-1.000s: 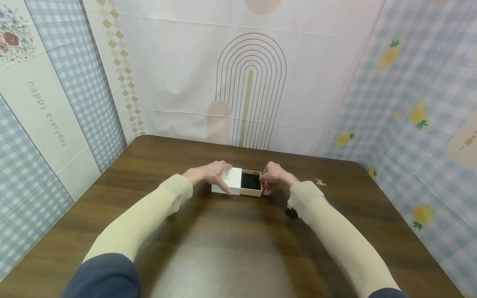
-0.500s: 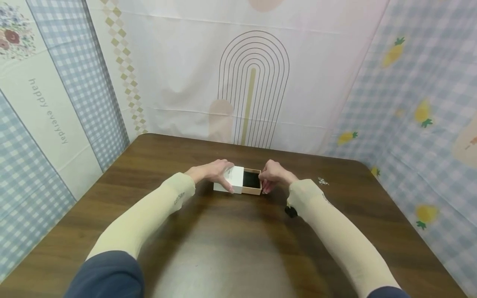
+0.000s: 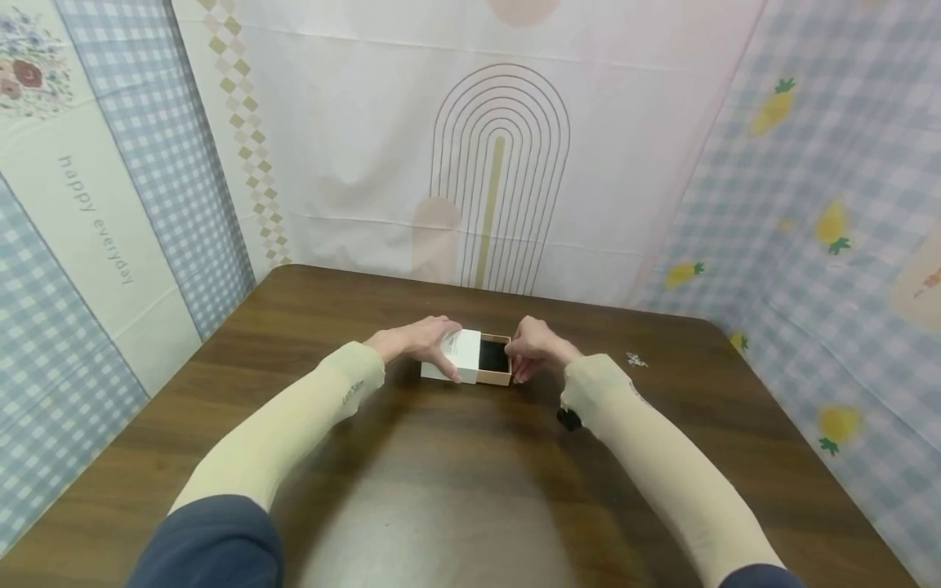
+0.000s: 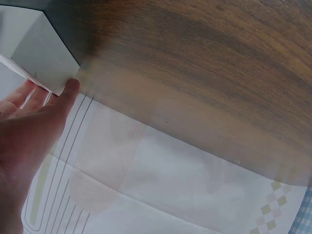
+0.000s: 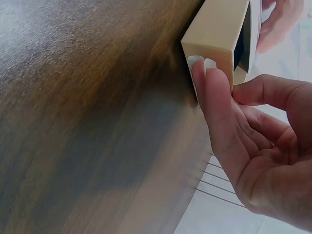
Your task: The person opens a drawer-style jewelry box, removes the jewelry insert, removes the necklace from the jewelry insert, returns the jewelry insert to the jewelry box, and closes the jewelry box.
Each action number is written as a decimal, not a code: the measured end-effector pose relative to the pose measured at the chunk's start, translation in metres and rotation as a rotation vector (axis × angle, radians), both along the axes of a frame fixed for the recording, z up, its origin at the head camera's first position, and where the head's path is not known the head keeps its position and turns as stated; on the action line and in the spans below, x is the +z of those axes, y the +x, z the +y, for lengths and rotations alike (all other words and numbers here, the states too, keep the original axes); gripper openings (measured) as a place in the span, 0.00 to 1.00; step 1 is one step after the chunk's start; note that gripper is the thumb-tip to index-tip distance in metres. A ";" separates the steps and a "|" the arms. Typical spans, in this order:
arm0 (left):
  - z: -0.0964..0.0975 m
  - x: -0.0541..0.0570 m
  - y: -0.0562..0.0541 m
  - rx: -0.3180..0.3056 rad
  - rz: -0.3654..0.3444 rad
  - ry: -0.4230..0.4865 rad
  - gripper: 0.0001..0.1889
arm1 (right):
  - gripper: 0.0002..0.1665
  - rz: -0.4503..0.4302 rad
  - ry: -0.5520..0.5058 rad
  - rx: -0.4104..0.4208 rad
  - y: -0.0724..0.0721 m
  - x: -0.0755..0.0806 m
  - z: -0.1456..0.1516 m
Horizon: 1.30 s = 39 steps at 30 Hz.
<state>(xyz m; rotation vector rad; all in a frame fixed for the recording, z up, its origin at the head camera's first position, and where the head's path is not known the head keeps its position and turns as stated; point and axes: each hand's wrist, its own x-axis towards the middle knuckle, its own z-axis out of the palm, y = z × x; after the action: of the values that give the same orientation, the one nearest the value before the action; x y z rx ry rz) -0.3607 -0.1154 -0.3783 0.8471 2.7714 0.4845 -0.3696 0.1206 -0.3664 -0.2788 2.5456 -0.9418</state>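
A small white slide-out box has its sleeve (image 3: 463, 353) on the tabletop, with a tan inner tray (image 3: 494, 377) partly out of the sleeve's right end. Something black (image 3: 493, 356) lies in the tray. My left hand (image 3: 426, 339) grips the sleeve from above, thumb on the near side; in the left wrist view the sleeve's pale end (image 4: 46, 53) shows beside the fingers. At the tray's right end, my right hand (image 3: 535, 347) holds the end wall: fingertips (image 5: 210, 73) lie against its outer face and the thumb is at the rim.
Several tiny white pieces (image 3: 636, 359) lie on the brown wooden table (image 3: 456, 465) to the right of the right hand. Patterned cloths (image 3: 353, 122) hang behind the table and along both sides. A small black object (image 3: 568, 419) hangs at the right cuff.
The inner tray has slid a little leftward into the sleeve, so less of it shows. My right hand has moved left with it, while my left hand keeps its grip on the sleeve.
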 end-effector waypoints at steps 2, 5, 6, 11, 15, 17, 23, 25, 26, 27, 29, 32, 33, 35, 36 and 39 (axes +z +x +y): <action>0.000 0.000 0.000 -0.004 0.001 0.004 0.50 | 0.14 0.001 0.004 -0.005 0.000 0.000 -0.001; 0.000 0.000 -0.001 -0.004 0.007 0.002 0.49 | 0.14 0.000 0.005 -0.006 0.000 0.001 -0.002; -0.001 0.000 -0.001 -0.003 0.010 0.002 0.49 | 0.14 0.001 0.004 -0.006 0.000 0.001 -0.002; -0.001 0.000 -0.001 -0.004 0.009 -0.002 0.48 | 0.14 -0.002 0.012 -0.001 0.000 0.001 -0.005; 0.000 0.000 0.000 -0.005 0.002 -0.005 0.49 | 0.12 -0.007 0.018 -0.007 -0.001 0.001 -0.007; 0.000 0.000 -0.001 -0.002 0.005 -0.007 0.49 | 0.12 -0.002 0.021 -0.009 -0.001 0.000 -0.008; 0.000 0.000 -0.001 0.005 0.010 -0.005 0.49 | 0.14 0.003 0.019 0.002 -0.003 0.000 -0.011; -0.001 -0.001 -0.001 0.004 0.008 -0.001 0.49 | 0.14 0.002 0.023 0.008 -0.003 -0.001 -0.012; -0.001 -0.001 -0.001 0.004 0.008 0.000 0.49 | 0.15 0.000 0.025 0.011 -0.003 -0.001 -0.012; -0.001 -0.001 -0.001 0.004 0.007 0.001 0.49 | 0.15 -0.001 0.026 0.012 -0.003 -0.001 -0.012; -0.001 -0.001 -0.001 0.002 0.004 0.003 0.50 | 0.15 0.000 0.027 0.014 -0.003 -0.001 -0.013; -0.001 -0.001 -0.001 0.003 0.005 0.000 0.49 | 0.15 -0.001 0.019 0.014 -0.002 -0.001 -0.014; -0.001 -0.001 -0.001 0.003 0.007 -0.001 0.49 | 0.15 -0.002 0.016 0.012 -0.002 -0.001 -0.014; -0.001 -0.001 -0.001 0.002 0.009 -0.002 0.49 | 0.15 -0.002 0.013 0.012 -0.002 -0.001 -0.014; -0.001 -0.001 -0.001 0.001 0.010 -0.002 0.49 | 0.15 -0.003 0.010 0.013 -0.003 -0.001 -0.014; 0.000 -0.001 -0.001 -0.001 0.013 0.000 0.48 | 0.15 -0.006 0.016 0.029 -0.002 -0.001 -0.014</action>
<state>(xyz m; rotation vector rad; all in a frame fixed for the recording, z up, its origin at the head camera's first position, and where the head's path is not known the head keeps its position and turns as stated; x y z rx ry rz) -0.3616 -0.1156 -0.3790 0.8538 2.7824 0.4801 -0.3718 0.1063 -0.3669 -0.3079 2.5357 -0.9101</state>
